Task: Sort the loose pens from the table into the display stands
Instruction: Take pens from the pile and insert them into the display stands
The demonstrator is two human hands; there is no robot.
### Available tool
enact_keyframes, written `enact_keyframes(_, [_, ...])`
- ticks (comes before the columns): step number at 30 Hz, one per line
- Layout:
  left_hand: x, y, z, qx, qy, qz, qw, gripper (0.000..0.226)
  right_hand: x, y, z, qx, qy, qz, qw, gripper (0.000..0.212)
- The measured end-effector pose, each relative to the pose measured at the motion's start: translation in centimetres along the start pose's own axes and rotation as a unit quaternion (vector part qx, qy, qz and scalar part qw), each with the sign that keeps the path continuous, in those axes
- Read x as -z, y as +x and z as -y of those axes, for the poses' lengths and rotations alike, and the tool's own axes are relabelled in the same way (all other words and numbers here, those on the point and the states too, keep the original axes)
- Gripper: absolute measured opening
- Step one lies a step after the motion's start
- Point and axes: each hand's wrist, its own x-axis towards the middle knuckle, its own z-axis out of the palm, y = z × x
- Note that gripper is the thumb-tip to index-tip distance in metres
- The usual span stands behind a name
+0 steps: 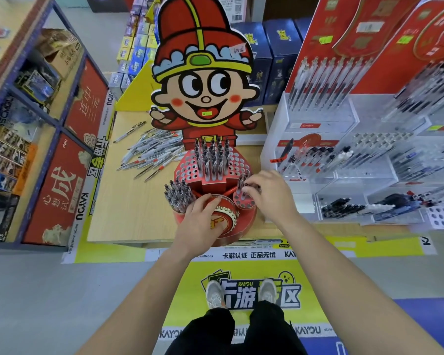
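A stationery shop aisle, shelves left and right, and in the middle a pale wooden table (128, 201). Biggest thing on it is the red display stand (186, 172) with its cartoon backboard (203, 80). Clear acrylic racks (344, 155) beside it on the right are already stocked.

Now the score. The centre tier (213, 157) carries a block of upright pens, with empty holes on both flanks. The left pod (177, 193) looks packed full. The right pod (242, 202) holds only a few pens at its far edge, and most of its holes are bare. Behind the stand to the left, a big heap of loose pens (151, 152) is spread on the table, so I'd call this well short of halfway.

The left hand (203, 216) lies flat, fingers straight, pressing the drum front (224, 220) to steady the stand. The right hand (269, 193) hovers over the right pod, fingers curled, tips bunched at the pen tops. Blur hides whether they pinch one.
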Motion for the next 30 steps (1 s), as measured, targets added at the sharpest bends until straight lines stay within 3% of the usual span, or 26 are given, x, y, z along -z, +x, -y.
enact_keyframes(7, [2.4,-0.5,-1.3,0.006,-0.035,0.015,0.999,0.064,1.5,-0.3,1.2,-0.023,-0.025,0.028,0.999,0.028])
enact_keyframes(13, [9.9,-3.9,-2.9,-0.001,-0.092,-0.080,0.993,0.024,5.5,-0.4,5.8,-0.001,-0.022,-0.023,1.000,0.037])
enact_keyframes(16, [13.9,-4.8,-0.6,0.028,-0.098,-0.157,0.982,0.008,5.7,0.1,10.1,0.053,0.007,0.003,0.999,0.035])
enact_keyframes(18, [16.0,-4.6,2.0,0.061,-0.097,-0.188,0.975,0.013,4.8,0.8,13.3,0.090,0.014,0.020,0.996,0.038])
enact_keyframes(21, [18.3,-3.0,7.1,0.104,-0.075,-0.174,0.976,0.035,2.6,3.0,17.6,0.106,-0.003,0.049,0.993,0.045])
enact_keyframes(30, [23.6,7.6,21.8,0.065,0.077,-0.035,0.994,0.078,-7.6,13.1,25.5,-0.017,-0.090,0.126,0.988,0.069])
